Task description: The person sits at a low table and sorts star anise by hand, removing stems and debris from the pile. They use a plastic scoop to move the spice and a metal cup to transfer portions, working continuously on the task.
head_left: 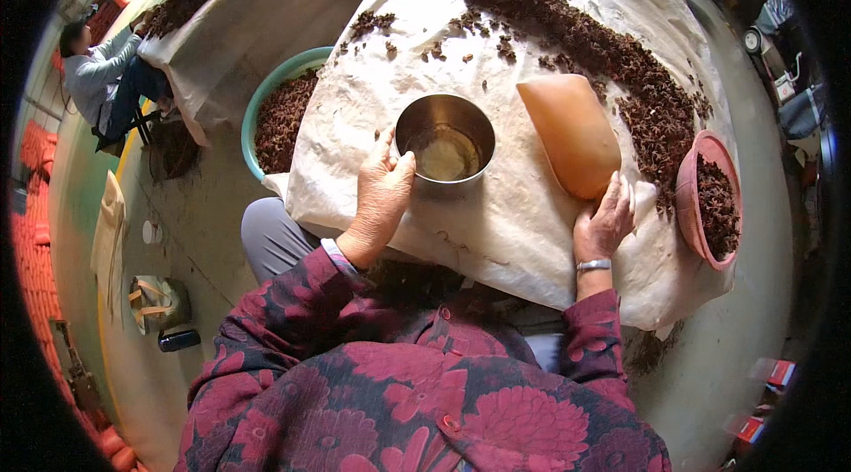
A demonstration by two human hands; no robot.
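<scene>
A round metal bowl [409, 137] with a pale, blurred patch at its bottom stands on a cream cloth [355, 162]. My left hand [385, 197] grips its near left rim, thumb on the edge and fingers outside. To the right is an orange-brown, smooth scoop [572, 131], its wide end pointing away from me. My right hand [606, 222], with a silver bracelet at the wrist, is closed at the scoop's near end; the thumb is mostly hidden. Dark brown star anise [651, 91] lies in a long heap along the far and right parts of the cloth, with loose pieces scattered around.
A pink basket [687, 197] of star anise leans at the cloth's right edge. Left of the cloth stands a green-rimmed basin [251, 140] of brown pieces. Another person [102, 73] sits at a second heap, far left. A bag [160, 302] and a dark bottle [179, 340] are on the floor.
</scene>
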